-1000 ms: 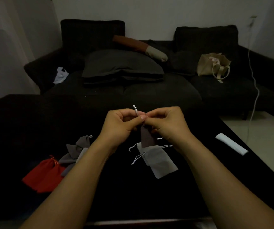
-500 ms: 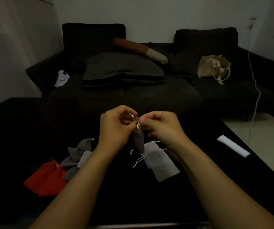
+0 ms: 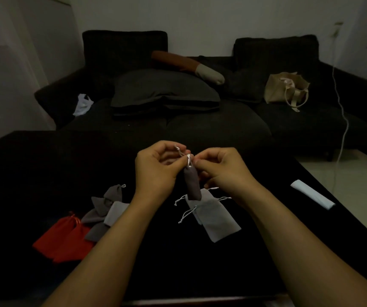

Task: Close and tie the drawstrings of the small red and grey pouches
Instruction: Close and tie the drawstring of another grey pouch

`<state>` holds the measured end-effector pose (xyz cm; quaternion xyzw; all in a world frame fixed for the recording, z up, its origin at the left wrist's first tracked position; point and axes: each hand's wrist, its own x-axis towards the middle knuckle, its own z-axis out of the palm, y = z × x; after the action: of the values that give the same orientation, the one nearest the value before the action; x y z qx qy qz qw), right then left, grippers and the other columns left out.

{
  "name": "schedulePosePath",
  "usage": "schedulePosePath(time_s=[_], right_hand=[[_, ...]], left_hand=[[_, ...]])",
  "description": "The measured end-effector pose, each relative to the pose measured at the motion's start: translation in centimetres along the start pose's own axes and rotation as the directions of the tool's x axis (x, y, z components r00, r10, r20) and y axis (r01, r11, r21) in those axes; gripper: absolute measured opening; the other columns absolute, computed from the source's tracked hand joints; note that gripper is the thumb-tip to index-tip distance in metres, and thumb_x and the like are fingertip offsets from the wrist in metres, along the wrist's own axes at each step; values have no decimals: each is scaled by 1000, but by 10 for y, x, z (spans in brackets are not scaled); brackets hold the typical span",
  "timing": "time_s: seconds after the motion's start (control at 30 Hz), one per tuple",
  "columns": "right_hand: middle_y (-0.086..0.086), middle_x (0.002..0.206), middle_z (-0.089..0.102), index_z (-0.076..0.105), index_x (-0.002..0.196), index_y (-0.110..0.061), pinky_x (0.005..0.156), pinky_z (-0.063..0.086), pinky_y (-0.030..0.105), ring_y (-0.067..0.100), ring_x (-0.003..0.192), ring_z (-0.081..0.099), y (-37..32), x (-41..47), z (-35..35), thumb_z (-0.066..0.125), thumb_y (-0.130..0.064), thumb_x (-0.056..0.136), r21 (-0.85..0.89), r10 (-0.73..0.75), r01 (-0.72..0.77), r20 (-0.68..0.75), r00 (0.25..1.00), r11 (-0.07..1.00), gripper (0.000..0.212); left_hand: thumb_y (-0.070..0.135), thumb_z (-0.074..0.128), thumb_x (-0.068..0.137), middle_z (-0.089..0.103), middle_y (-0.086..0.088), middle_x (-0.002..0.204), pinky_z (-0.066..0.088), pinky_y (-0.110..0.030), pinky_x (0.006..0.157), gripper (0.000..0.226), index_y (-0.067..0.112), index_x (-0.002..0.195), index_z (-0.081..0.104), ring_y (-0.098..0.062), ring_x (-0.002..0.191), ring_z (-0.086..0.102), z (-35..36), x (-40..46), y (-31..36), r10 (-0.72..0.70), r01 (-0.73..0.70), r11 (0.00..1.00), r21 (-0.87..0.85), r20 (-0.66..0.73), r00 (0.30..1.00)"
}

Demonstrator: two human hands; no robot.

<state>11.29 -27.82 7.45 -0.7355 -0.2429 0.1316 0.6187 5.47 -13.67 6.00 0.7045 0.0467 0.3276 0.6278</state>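
Note:
A small dark grey pouch [image 3: 192, 183] hangs above the black table [image 3: 45, 173], its mouth gathered tight. My left hand [image 3: 156, 169] and my right hand [image 3: 222, 170] meet at its top, each pinching a white drawstring [image 3: 188, 160]; a loose string end sticks up by the left fingers. Under the hanging pouch lie light grey pouches [image 3: 214, 220] flat, their white strings spread out. At the left lie a heap of grey pouches [image 3: 107, 209] and red pouches [image 3: 64, 239].
A white folded strip [image 3: 312, 196] lies at the table's right edge. Behind the table stands a dark sofa [image 3: 200, 127] with cushions, a beige tote bag [image 3: 285, 89] and a white plastic bag [image 3: 82, 105]. A white cable [image 3: 342, 120] hangs at the right.
The pouch has turned edge-on and looks narrower than a second ago. Both hands stay together at its top, working the strings. The view has dipped slightly.

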Motion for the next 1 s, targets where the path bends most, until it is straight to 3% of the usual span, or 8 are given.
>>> schedulePosePath(time_s=[0.2, 0.43, 0.6, 0.7, 0.77, 0.83, 0.93, 1.0], right_hand=[[8, 82, 66, 67, 87, -8, 60, 48, 29, 19, 70, 62, -4, 3, 1, 53, -16, 96, 239, 160, -162, 27, 987, 957, 18], [5, 85, 65, 61, 49, -19, 64, 46, 27, 16, 73, 58, -2, 5, -3, 52, -23, 94, 636, 216, -243, 122, 969, 733, 46], [4, 98, 75, 52, 57, -17, 38, 29, 13, 5, 51, 48, -5, 2, 6, 54, -20, 91, 870, 147, -227, 180, 973, 437, 35], [-1, 77, 69, 45, 67, -18, 40, 23, 12, 3, 46, 42, 0, 4, 13, 52, -23, 94, 932, 128, -210, 179, 975, 296, 29], [-5, 60, 51, 41, 65, -19, 40, 19, 13, 4, 42, 31, 0, 8, 11, 49, -23, 98, 919, 203, -210, 148, 968, 335, 34], [-5, 55, 36, 38, 64, -19, 38, 16, 15, 5, 42, 23, -2, 12, 4, 47, -20, 99, 866, 274, -180, 52, 960, 467, 37], [-5, 51, 30, 36, 63, -19, 34, 16, 16, 5, 38, 20, -4, 15, -4, 47, -18, 100, 798, 235, -83, -75, 969, 597, 39], [-4, 52, 31, 39, 64, -19, 36, 17, 18, 6, 39, 23, -2, 14, -6, 50, -18, 100, 669, 188, -57, -126, 974, 741, 37]], left_hand=[[-2, 72, 82, 77, -5, 84, 55, -19, 69, 16, 13, 88, 74, -15, 82, 75, -2, 3, 2, -141, 148, 983, -106, 74, 987], [13, 56, 97, 75, -7, 80, 57, -18, 62, 16, 4, 97, 70, -11, 70, 71, -1, 9, 6, -344, 366, 837, -407, 129, 930], [30, 49, 100, 77, -3, 89, 49, -22, 79, 21, 18, 94, 66, -13, 77, 73, 3, 11, 10, -522, 506, 390, -769, 268, 810], [30, 49, 100, 76, -1, 81, 49, -23, 89, 21, 19, 93, 65, -14, 74, 72, 8, 9, 9, -560, 513, 283, -810, 295, 774], [29, 47, 101, 64, 3, 60, 55, -20, 60, 25, 17, 85, 62, -8, 50, 62, 8, 12, 8, -563, 518, 327, -790, 277, 779], [27, 47, 101, 52, 5, 54, 39, -16, 41, 26, 15, 82, 59, -4, 39, 43, 5, 15, 8, -546, 512, 481, -712, 214, 810], [25, 46, 102, 51, 3, 60, 33, -17, 49, 28, 13, 82, 63, -5, 47, 38, 2, 15, 11, -355, 390, 801, -454, 165, 920], [24, 44, 102, 55, 2, 62, 36, -18, 55, 31, 11, 83, 65, -6, 54, 45, 1, 9, 10, -244, 296, 910, -290, 201, 949]])
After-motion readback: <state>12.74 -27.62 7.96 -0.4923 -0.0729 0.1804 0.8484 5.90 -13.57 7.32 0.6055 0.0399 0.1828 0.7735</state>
